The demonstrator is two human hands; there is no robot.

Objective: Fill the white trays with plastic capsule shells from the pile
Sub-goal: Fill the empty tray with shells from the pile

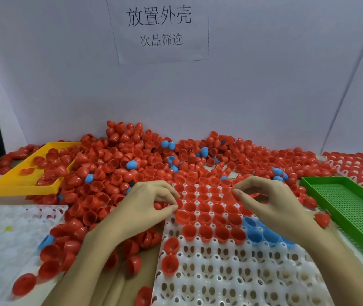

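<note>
A big pile of red capsule shells [132,160], with a few blue ones mixed in, covers the table's back and left. In front of me lies a white tray [231,274]; its far rows hold red shells [207,208] and some blue shells [255,233] sit at its right. My left hand [147,204] hovers at the tray's left edge, fingers curled round a red shell [159,205]. My right hand [271,202] is over the tray's far right part, thumb and fingers pinched together; whether it holds a shell I cannot tell.
A yellow basket [21,186] with a few red shells stands at the back left. A green basket [352,208] lies at the right. Another white tray [6,239] is at the near left, and a filled tray [357,166] sits at the far right. A white wall with a paper sign stands behind.
</note>
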